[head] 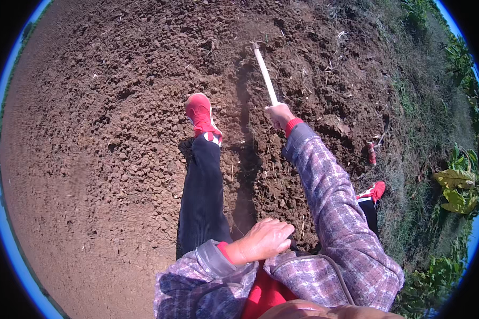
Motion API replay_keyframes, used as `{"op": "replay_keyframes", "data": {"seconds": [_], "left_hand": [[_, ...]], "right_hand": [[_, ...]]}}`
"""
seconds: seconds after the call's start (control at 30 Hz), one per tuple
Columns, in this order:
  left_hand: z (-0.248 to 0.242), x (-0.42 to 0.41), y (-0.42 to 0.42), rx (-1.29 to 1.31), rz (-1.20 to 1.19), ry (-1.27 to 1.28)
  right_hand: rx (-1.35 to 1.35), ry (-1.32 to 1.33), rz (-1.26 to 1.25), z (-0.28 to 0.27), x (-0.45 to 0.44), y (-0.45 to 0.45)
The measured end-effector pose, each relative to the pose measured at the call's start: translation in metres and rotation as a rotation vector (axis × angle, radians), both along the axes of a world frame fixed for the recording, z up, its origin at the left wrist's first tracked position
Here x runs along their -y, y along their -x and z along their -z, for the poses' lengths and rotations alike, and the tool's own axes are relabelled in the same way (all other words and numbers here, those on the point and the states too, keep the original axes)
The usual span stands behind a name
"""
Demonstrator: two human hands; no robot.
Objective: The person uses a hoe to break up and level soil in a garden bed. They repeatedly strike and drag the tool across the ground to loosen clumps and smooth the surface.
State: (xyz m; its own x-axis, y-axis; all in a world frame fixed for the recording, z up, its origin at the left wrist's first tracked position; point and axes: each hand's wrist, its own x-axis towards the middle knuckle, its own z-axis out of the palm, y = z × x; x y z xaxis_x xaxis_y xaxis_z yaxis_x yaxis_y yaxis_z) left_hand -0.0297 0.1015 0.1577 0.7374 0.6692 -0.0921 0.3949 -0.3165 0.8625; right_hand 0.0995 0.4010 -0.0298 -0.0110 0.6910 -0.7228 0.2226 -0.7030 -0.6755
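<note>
My right hand (pixel 280 115) is closed around the pale wooden handle of a hoe (pixel 266 75). The handle slants forward from my fist, and the dark metal hoe head (pixel 256 44) is down at the soil, its lower edge hard to make out. Behind my fist, the rest of the handle is hidden by my right forearm. Close to my waist, my left hand (pixel 263 240) is curled with its back towards me; a dark bit shows beside its fingers, and I cannot tell whether it grips anything. Broken brown soil (pixel 143 99) lies around the hoe head.
My red shoe (pixel 199 113) is planted on the cloddy soil left of a dark shadowed strip (pixel 245 159). The other red shoe (pixel 373 192) stands by the grassy edge (pixel 411 159). A red-wrapped handle (pixel 371 153) lies on the ground near it. Leafy plants (pixel 461 183) grow along the right.
</note>
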Motion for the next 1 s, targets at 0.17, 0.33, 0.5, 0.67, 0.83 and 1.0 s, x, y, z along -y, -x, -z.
{"op": "replay_keyframes", "data": {"seconds": [0.17,0.33,0.5,0.67,0.83,1.0], "left_hand": [[-0.010,0.004,0.008,0.086,0.001,0.026],[-0.010,0.002,0.014,0.094,-0.059,-0.008],[-0.008,0.002,0.010,0.141,-0.126,-0.016],[-0.006,0.003,0.005,0.053,-0.044,-0.029],[-0.009,0.004,0.003,0.111,-0.066,0.000],[-0.010,0.009,0.003,0.137,-0.053,-0.002]], "right_hand": [[0.139,-0.127,-0.185,-0.046,-0.044,-0.030],[0.744,-0.444,-0.440,-0.101,-0.110,-0.078],[0.726,-0.470,-0.638,-0.079,-0.107,-0.089],[0.063,-0.097,-0.132,-0.004,-0.025,-0.017],[-0.016,-0.150,0.058,0.028,0.053,0.002],[0.142,-0.274,-0.055,0.007,0.105,-0.048]]}}
